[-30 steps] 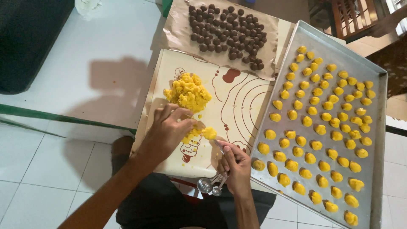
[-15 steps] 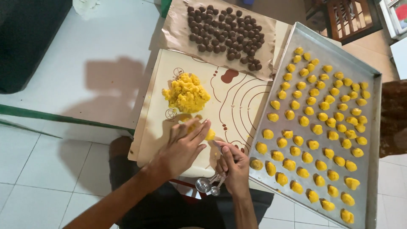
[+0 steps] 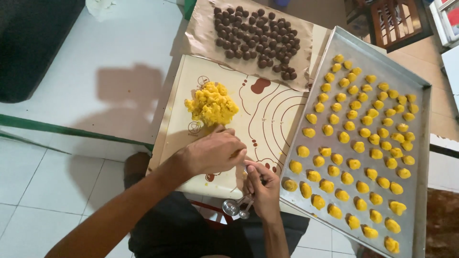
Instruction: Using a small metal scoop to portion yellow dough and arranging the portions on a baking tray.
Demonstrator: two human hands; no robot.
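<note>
Head view, looking down: left hand (image 3: 213, 153) lies knuckles up on a cream baking mat (image 3: 267, 112), fingers curled together over a bit of yellow dough at its fingertips; the bit itself is mostly hidden, so the grip cannot be told exactly. Right hand (image 3: 262, 188), just beside it and touching at the fingertips, pinches the handles of a set of metal measuring spoons (image 3: 235, 207), whose bowls hang off the mat's near edge. Yellow dough heap (image 3: 212, 103) sits on the mat just beyond the left hand. Metal baking tray (image 3: 420, 143) to the right holds rows of yellow dough pieces (image 3: 356, 143), closely spaced. Brown paper sheet (image 3: 201, 36) at the far side carries dark brown balls (image 3: 256, 36). Risks, as a judgement: soft dough may stick to fingers or spoon and come away misshapen; the tray, overhanging its support at the near corner, could tip if pressed there.
</note>
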